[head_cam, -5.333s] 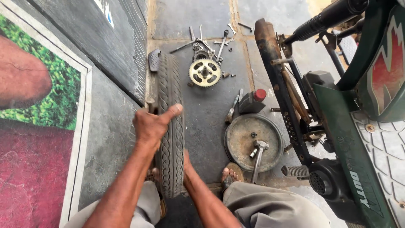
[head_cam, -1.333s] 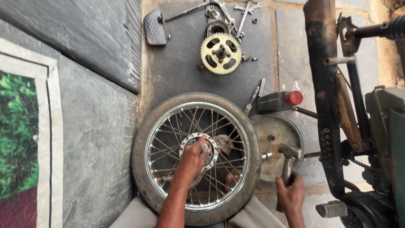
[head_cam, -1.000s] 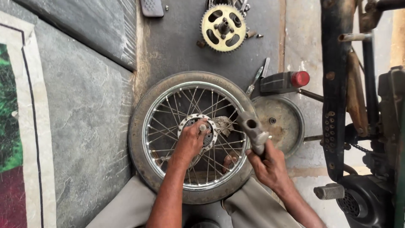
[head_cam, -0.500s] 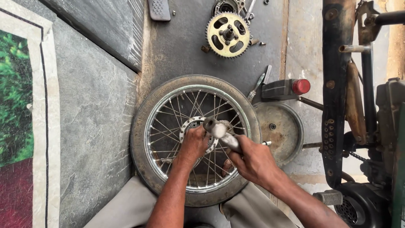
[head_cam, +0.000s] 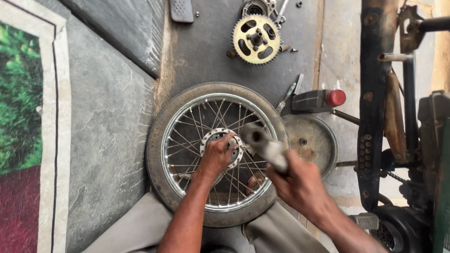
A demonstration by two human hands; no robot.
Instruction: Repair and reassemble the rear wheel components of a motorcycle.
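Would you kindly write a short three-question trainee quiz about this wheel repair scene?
1. True or false: the left hand rests on the hub of the spoked motorcycle wheel.
2. What does the right hand grip? A) grey metal hammer B) paintbrush C) tyre pump
3. Which toothed part lies beyond the wheel?

Key: 1 true. 2 A. 3 the round brass-coloured sprocket.

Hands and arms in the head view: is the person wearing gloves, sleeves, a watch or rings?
No. The left hand and right hand are bare, without gloves, and both forearms are uncovered to the frame edge. No watch, ring or band shows, though the right hand is motion-blurred.
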